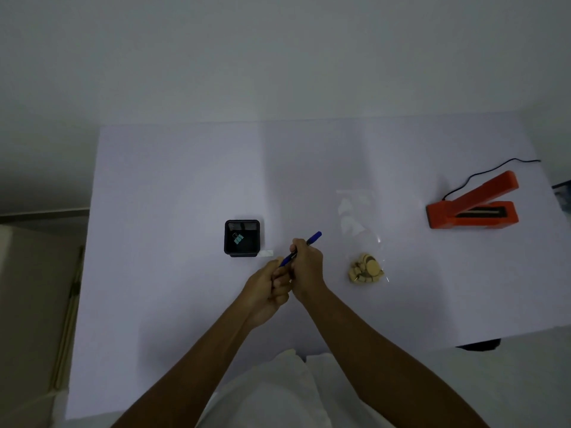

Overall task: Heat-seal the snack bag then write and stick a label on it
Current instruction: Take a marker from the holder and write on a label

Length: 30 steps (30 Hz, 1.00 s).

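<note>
Snack bag lies just right of hands gripping pen.

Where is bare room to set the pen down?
Bare: table left of the black box; between snack bag and heat sealer; the far strip behind them. Crowded: between box and bag, around left hand, right hand, pen, label.

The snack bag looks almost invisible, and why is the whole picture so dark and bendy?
Head view: the light is dim and grey, so colours look dull; the clear snack bag shows only by faint white glints, though the snacks inside stand out; the wide-angle lens bows the table edges; shadows are soft and faint.
</note>
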{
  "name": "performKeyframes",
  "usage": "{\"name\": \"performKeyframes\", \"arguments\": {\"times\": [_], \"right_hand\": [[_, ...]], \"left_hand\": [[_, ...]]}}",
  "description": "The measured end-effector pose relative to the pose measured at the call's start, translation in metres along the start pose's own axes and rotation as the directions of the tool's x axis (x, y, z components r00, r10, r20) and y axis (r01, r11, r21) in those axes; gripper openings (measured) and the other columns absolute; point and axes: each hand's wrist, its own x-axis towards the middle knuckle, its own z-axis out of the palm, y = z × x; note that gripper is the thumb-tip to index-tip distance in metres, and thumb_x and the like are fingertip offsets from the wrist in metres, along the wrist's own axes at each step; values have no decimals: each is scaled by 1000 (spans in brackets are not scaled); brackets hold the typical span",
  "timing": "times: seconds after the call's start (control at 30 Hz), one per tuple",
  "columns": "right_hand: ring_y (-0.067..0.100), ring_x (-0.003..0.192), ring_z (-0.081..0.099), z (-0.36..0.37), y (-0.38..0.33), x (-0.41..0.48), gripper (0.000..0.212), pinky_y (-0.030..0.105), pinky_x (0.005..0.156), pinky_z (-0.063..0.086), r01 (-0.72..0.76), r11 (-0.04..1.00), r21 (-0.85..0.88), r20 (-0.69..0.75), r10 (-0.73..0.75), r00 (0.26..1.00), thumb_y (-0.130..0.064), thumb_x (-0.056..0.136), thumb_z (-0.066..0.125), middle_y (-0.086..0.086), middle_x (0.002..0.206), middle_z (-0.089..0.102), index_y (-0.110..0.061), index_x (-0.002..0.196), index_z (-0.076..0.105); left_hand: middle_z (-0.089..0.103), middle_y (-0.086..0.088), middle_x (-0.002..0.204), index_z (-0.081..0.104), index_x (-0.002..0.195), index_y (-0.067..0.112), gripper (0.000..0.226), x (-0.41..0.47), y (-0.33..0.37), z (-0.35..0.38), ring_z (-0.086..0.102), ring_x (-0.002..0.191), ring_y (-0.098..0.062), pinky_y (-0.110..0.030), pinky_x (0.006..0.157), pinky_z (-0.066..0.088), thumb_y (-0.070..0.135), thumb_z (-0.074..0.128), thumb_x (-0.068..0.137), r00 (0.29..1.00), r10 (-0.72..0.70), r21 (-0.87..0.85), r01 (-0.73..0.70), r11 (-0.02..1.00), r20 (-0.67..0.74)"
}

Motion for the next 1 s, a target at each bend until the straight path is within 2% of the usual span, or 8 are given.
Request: {"name": "performKeyframes", "arguments": {"times": [0.07, 0.13, 0.27, 0.37, 0.47, 0.6, 0.77, 1.0], "right_hand": [[11, 40, 39, -2, -1, 1, 25, 24, 42, 36, 29, 999, -18, 4, -29, 1000, -13, 92, 55, 2, 52, 44, -9, 68, 52], [12, 40, 38, -5, -2, 4, 27, 24, 41, 36, 86, 995, -58, 21, -85, 996, -15, 94, 55, 3, 52, 44, -9, 68, 53], [12, 41, 39, -7, -2, 4, 31, 25, 41, 36, 165, 980, -114, 49, -161, 986, -16, 95, 58, 1, 50, 46, -9, 64, 56], [11, 38, 38, -1, -2, -1, 32, 23, 39, 34, 155, 981, -115, 70, -148, 986, -15, 94, 58, 0, 48, 47, -8, 63, 55], [11, 36, 37, -2, -4, 1, 30, 22, 37, 31, 106, 988, -110, 42, -102, 994, -13, 94, 57, 2, 49, 44, -8, 65, 54], [14, 35, 36, -42, -27, 28, 25, 20, 35, 28, 56, 996, -73, -235, -72, 969, -12, 92, 53, 5, 54, 42, -9, 67, 54], [11, 38, 36, -67, -42, 38, 33, 23, 38, 30, 197, 955, -223, -120, -227, 966, -21, 95, 58, 3, 52, 44, -11, 64, 55], [7, 41, 44, -50, -1, 12, 31, 19, 40, 36, 278, 920, -277, 146, -245, 958, -26, 97, 60, -2, 52, 53, -7, 73, 64]], "left_hand": [[38, 2, 51, 48, 60, 18, 49, -1, 0, 0, 27, 41, -8, -21, 39, 22, 32, 35, 104, 1000, 19, 97, -17, 995, -25], [49, 1, 56, 53, 67, 16, 43, -3, 1, -4, 35, 44, -9, -23, 44, 27, 29, 36, 105, 984, 169, 452, -124, 883, -60], [64, 0, 77, 61, 88, 13, 24, -4, 1, -15, 57, 63, -8, -25, 61, 49, 26, 47, 101, 843, 505, 936, -308, 167, 187], [68, -9, 84, 64, 94, 5, 30, -2, 1, -16, 64, 70, -22, -38, 66, 55, 28, 47, 101, 797, 560, 974, -200, -106, 225], [64, -9, 75, 63, 85, -1, 34, -10, 3, -16, 59, 64, -21, -37, 63, 53, 21, 43, 102, 795, 556, 963, -269, -35, 242], [50, 1, 61, 50, 62, 13, 42, -34, -5, -28, 43, 54, -4, -27, 60, 39, 13, 42, 103, 824, 566, 903, -251, 350, 10], [69, -5, 76, 72, 85, 4, 19, -23, -17, -77, 61, 66, -15, -25, 68, 50, 15, 60, 95, 783, 620, 985, -70, 158, -44], [71, -17, 79, 73, 80, -3, 18, 16, -20, -98, 66, 70, -27, -26, 66, 48, 8, 63, 91, 770, 630, 993, 114, 16, -98]]}}
